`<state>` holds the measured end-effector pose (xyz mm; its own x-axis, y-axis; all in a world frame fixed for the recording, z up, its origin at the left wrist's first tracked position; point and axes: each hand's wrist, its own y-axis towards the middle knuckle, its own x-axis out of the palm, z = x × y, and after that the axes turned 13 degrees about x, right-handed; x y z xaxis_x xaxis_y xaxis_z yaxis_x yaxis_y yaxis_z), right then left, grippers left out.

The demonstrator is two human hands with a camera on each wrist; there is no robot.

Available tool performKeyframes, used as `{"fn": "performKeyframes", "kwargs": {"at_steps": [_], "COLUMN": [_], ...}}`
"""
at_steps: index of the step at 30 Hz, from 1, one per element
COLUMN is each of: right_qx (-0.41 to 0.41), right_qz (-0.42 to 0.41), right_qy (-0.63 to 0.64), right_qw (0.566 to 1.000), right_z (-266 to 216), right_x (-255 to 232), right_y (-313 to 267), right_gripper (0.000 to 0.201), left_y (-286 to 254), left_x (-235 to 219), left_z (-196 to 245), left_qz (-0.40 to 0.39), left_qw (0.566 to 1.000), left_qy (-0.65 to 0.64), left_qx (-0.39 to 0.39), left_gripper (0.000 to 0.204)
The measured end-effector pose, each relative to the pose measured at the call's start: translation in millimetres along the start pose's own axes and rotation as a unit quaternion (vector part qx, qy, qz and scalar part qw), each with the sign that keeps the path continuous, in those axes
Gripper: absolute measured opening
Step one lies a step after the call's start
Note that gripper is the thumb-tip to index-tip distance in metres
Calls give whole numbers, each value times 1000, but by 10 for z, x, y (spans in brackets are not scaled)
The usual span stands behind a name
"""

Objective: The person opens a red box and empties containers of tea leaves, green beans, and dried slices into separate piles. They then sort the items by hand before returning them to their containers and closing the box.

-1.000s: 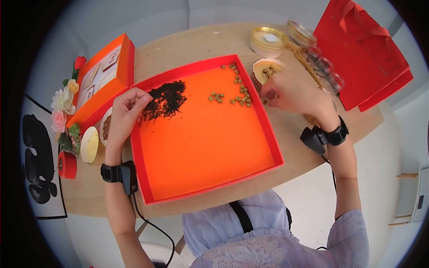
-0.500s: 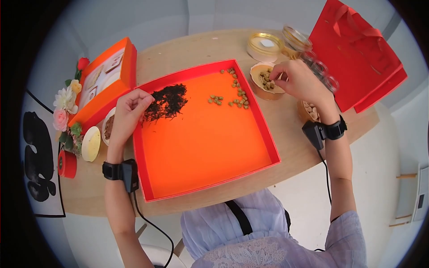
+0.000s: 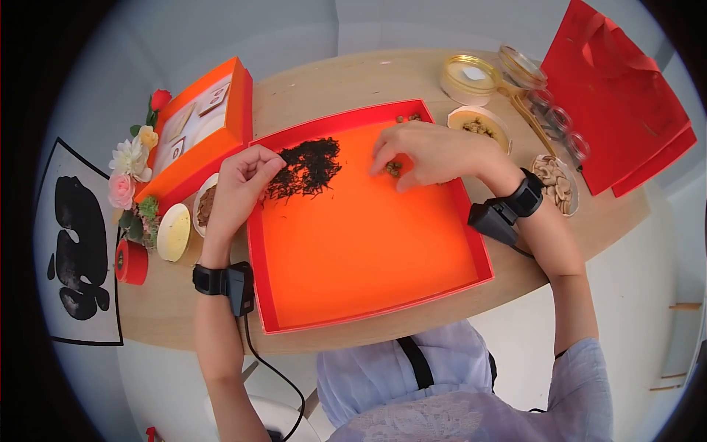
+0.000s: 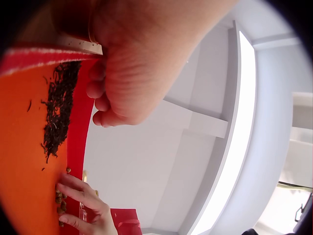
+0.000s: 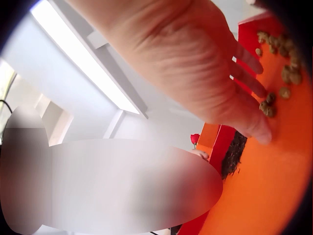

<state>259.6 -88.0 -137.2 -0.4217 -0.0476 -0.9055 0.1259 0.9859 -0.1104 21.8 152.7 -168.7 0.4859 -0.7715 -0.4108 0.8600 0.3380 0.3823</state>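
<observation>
A shallow red box [image 3: 375, 314] with an orange floor lies on the table. Dark shredded leaves, like loose tea [image 3: 309, 163], are heaped inside at its far left. My left hand [image 3: 247, 184] rests at the left wall beside them, fingers loosely bent and thumb near the index finger; nothing shows in it. Over the far right of the floor hovers my right hand [image 3: 434, 153], fingers spread and fairly straight. Small greenish-brown dried balls [image 5: 268, 108] lie under and beyond its fingertips, partly hidden by it in the head view.
Right of the box stand a bowl of the same balls [image 3: 482, 127], a bowl of pale slices [image 3: 556, 184], a gold-rimmed jar [image 3: 470, 79] and a red bag [image 3: 618, 96]. At left are an orange box [image 3: 195, 125], flowers [image 3: 131, 162], small bowls [image 3: 174, 232] and a red tin [image 3: 132, 261].
My right hand has moved left from the bowl of balls to over the balls inside the box. My left hand has stayed at the left wall. The head view has shifted slightly.
</observation>
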Motion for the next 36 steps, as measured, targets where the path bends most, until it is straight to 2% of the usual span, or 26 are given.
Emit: {"fn": "performKeyframes", "kwargs": {"at_steps": [10, 13, 17, 20, 22, 28, 35, 36], "right_qx": [52, 27, 30, 63, 26, 62, 63, 41], "right_qz": [-17, -14, -15, -18, -9, -18, -20, 7], "right_qy": [91, 86, 98, 96, 90, 109, 100, 91], "right_qw": [994, 996, 995, 993, 996, 992, 993, 995], "right_z": [112, 133, 89, 57, 92, 89, 142, 169], "right_x": [24, 26, 0, -27, -17, -12, 17, 34], "right_y": [-19, -6, -24, -46, -35, -39, 8, 18], "right_gripper": [14, 10, 9, 8, 7, 5, 6, 7], "left_y": [-3, -2, -2, 4, -1, -3, -8, -8], "left_x": [1, -2, 2, -9, -13, -23, -19, -21], "left_z": [-2, -6, -11, 8, 13, 7, 39, 37], "left_qz": [-1, -2, 9, -1, -7, -9, -10, -9], "left_qw": [1000, 1000, 1000, 1000, 1000, 1000, 999, 999], "left_qy": [10, 8, -9, 14, 15, 18, 24, 24], "left_qx": [-5, -8, -11, -7, -8, -19, -20, -20], "left_gripper": [17, 16, 14, 14, 14, 16, 18, 18]}}
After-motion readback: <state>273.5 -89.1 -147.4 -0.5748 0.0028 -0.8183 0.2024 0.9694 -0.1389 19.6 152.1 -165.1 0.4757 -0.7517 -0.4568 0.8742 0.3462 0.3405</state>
